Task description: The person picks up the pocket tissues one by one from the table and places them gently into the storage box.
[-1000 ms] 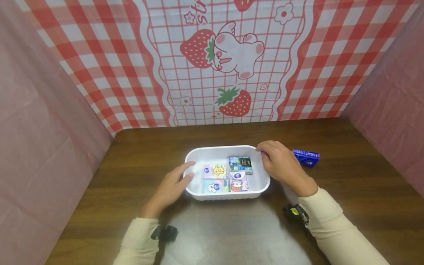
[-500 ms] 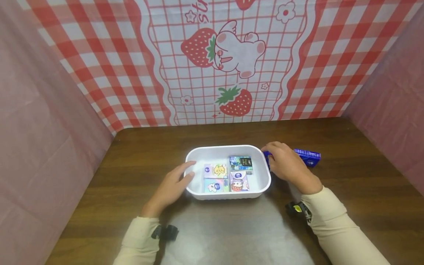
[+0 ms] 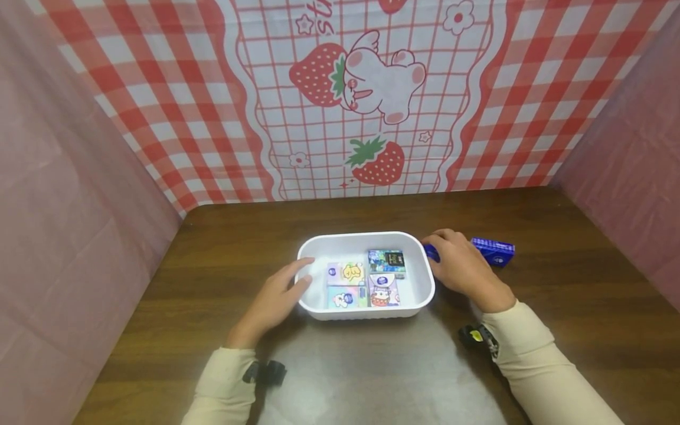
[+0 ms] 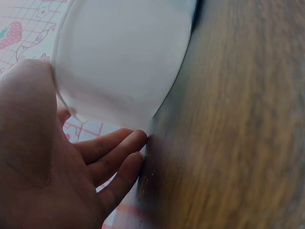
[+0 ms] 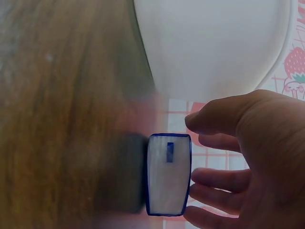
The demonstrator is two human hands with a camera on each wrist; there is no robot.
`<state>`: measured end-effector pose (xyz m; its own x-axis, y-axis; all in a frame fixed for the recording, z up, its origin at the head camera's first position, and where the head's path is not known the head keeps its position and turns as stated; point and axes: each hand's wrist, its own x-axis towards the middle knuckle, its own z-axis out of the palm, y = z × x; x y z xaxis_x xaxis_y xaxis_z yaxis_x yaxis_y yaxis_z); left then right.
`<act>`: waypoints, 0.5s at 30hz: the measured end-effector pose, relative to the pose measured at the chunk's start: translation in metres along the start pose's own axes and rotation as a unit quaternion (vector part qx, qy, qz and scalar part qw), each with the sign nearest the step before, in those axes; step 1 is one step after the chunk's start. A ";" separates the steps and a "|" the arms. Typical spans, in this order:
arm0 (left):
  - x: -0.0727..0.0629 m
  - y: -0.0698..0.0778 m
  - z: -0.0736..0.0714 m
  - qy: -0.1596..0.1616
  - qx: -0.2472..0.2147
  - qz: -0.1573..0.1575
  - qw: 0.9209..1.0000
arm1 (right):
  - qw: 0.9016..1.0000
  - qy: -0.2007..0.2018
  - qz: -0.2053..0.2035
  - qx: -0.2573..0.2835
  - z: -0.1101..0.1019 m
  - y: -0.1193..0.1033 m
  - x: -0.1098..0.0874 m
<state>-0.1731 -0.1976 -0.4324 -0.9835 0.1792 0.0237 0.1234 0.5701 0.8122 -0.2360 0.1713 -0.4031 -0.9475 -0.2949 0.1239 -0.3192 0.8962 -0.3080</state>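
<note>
A white plastic tray (image 3: 365,313) holds several small printed tissue packs (image 3: 345,274). My left hand (image 3: 268,304) rests at the tray's left end, with thumb and forefinger over the rim and the other fingers outside, loosely bent. My right hand (image 3: 459,265) is beside the tray's right end over a blue tissue pack (image 3: 431,252), partly hidden beneath it. In the right wrist view the pack's pale, blue-edged end (image 5: 169,183) shows on the table. Three fingertips touch its upper side while the thumb (image 5: 209,117) stays apart from it, nearer the tray.
Another blue tissue pack (image 3: 496,252) lies on the wooden table (image 3: 574,307) just right of my right hand. A red checked cloth (image 3: 552,71) with strawberries rises behind the table's back edge, and pink cloth (image 3: 53,195) hangs at both sides.
My right hand has moved right, off the tray's rim and over the blue tissue pack, which now shows more. The left hand and the tray stay where they were.
</note>
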 end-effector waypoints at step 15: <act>0.000 0.000 0.000 -0.003 -0.003 0.002 1.000 | 0.999 -0.012 0.030 -0.002 0.003 0.003 -0.002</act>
<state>-0.1734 -0.1980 -0.4325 -0.9821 0.1870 0.0229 0.1265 0.5646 0.8156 -0.2352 0.1731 -0.4071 -0.9652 -0.2482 0.0819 -0.2613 0.9138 -0.3108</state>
